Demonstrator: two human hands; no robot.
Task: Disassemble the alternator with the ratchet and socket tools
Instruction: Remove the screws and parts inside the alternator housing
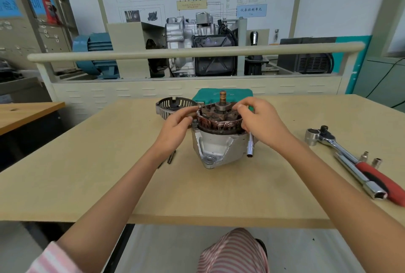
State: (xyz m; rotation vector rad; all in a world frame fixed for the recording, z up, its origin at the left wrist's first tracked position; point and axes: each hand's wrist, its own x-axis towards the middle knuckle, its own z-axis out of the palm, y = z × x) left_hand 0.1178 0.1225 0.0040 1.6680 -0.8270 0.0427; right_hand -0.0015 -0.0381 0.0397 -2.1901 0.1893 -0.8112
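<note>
Both hands pinch the stator ring: left hand (175,129) at its 9 o'clock edge, right hand (260,123) at 3 o'clock, fingers curled on the copper windings (219,122), likely to lift it evenly off the housing. A slim socket (250,145) sticks down from under the right palm; grip unclear. Alternator (215,147) stands shaft-up at table (87,163) centre. Ratchet (350,158) lies at 3 o'clock, within reach. Removed rear cover (173,106) sits at 11 o'clock behind.
</note>
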